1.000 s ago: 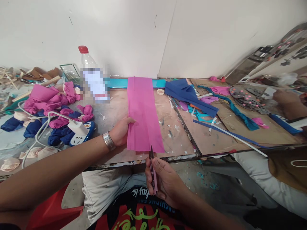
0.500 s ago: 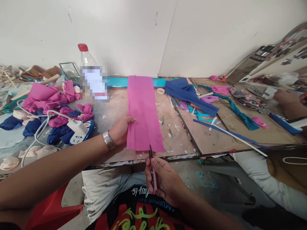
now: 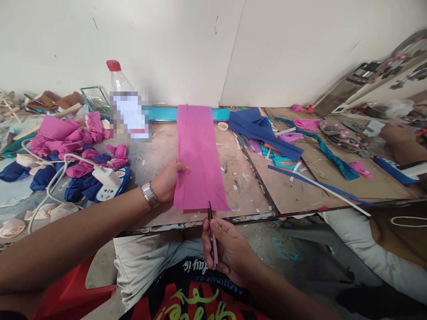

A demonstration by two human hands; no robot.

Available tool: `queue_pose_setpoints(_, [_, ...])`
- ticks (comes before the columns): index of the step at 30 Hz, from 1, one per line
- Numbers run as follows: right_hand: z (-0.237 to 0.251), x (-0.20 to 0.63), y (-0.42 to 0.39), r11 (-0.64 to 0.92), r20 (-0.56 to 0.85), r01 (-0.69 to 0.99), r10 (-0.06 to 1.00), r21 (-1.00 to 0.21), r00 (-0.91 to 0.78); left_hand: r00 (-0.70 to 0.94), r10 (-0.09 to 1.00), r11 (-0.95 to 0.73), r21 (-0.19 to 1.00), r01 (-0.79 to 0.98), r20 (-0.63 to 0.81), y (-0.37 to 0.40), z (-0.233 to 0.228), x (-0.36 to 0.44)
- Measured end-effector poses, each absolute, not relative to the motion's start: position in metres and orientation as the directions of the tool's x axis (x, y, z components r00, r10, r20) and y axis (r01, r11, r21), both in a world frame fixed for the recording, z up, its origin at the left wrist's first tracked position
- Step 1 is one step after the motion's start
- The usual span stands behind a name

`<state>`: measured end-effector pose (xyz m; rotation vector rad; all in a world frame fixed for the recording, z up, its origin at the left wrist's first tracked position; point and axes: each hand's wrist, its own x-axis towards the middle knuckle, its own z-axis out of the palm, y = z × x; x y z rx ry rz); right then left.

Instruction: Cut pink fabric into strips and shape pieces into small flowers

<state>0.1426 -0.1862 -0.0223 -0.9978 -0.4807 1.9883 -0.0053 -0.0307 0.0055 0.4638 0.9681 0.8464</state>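
Note:
A long strip of pink crepe paper or thin cloth (image 3: 196,155) lies lengthwise across the tabletop, its near end close to the front edge. My left hand (image 3: 167,180) pinches the strip's left side, thumb on top and fingers underneath. In my right hand (image 3: 222,244) is a pair of scissors (image 3: 213,246) with pink handles and dark blades pointing away from me. The blade tips touch or overlap the strip's near edge. Whether they have cut into it I cannot tell.
Pink, blue and cream fabric flowers (image 3: 83,166) crowd the left, by a power strip (image 3: 115,189) with a white cable. A bottle (image 3: 120,80) and a blurred phone (image 3: 131,115) stand behind. Blue strips (image 3: 263,133) and a white stick (image 3: 330,193) lie right, near another person's hand (image 3: 398,133).
The near left corner of the pink strip has shifted slightly left. My hands keep almost the same places, and the whole view has moved a little.

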Motion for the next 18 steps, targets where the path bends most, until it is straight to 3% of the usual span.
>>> queue_pose_setpoints(18, [-0.0132, 0.1445, -0.1822, -0.546, -0.461, -0.513, 0.837, -0.662, -0.296, 0.320, 0.830, 0.555, 0.733, -0.393, -0.456, -0.0339, 0.0057, -0.0045])
